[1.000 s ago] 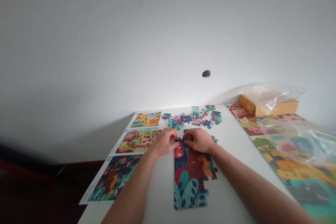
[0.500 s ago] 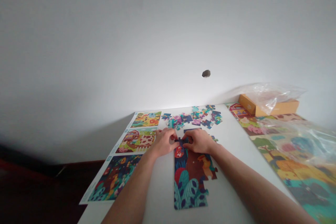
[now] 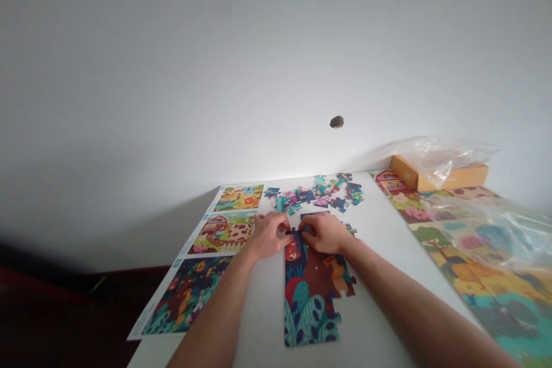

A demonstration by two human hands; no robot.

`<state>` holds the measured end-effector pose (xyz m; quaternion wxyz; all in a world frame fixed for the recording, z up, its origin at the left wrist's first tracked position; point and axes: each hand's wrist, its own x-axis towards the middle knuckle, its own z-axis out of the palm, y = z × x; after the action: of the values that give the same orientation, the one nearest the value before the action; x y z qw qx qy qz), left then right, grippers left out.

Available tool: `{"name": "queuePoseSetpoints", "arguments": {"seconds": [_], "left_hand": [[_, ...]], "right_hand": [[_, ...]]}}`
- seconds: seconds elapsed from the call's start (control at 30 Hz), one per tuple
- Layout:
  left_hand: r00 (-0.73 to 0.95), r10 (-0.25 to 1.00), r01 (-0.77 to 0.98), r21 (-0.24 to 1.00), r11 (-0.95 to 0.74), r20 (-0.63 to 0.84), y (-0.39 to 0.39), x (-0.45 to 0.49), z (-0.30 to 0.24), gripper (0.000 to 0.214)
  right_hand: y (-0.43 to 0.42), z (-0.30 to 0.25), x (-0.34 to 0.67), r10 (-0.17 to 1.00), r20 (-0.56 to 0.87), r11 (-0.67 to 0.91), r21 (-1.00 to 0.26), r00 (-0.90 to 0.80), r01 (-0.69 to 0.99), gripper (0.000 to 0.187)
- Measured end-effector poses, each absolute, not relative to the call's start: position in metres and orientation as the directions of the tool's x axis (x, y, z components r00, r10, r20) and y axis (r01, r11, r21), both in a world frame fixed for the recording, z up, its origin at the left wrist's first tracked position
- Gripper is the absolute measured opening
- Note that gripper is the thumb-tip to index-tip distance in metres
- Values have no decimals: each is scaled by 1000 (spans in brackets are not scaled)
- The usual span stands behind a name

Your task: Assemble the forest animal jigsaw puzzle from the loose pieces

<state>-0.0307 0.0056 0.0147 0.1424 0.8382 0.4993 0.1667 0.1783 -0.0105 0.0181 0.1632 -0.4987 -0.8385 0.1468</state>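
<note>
My left hand (image 3: 268, 235) and my right hand (image 3: 325, 233) meet above the top of a part-built jigsaw puzzle (image 3: 313, 293), which shows leaves and a brown animal. Fingertips of both hands pinch a dark blue jigsaw piece (image 3: 295, 233) at the puzzle's upper edge. My hands hide the puzzle's top part. Beyond them lies a scattered heap of loose jigsaw pieces (image 3: 314, 195). Several more small pieces (image 3: 351, 229) sit just past my right hand. Left of my left hand lies a printed picture sheet (image 3: 221, 234).
The white table (image 3: 379, 247) ends in an edge at the left, with a dark floor below. Two more picture sheets (image 3: 186, 295) lie along that side. At the right are a large colourful puzzle mat (image 3: 474, 264), clear plastic wrap (image 3: 444, 158) and a cardboard box (image 3: 452, 177).
The view has shifted slightly. My hands stay almost in place at the dark blue piece, and nothing has been let go.
</note>
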Motion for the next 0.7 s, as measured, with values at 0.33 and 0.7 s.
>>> {"name": "queuePoseSetpoints", "arguments": {"seconds": [0.33,0.7], "left_hand": [[459,876,769,426,-476,149,5,-31,13,15],[477,865,753,435,-494,156,5,-30,12,13]], "right_hand": [[-10,17,181,834,171,547,-378,-524,747,34],[-9,17,182,815,121,567,-367,-566,738,42]]}}
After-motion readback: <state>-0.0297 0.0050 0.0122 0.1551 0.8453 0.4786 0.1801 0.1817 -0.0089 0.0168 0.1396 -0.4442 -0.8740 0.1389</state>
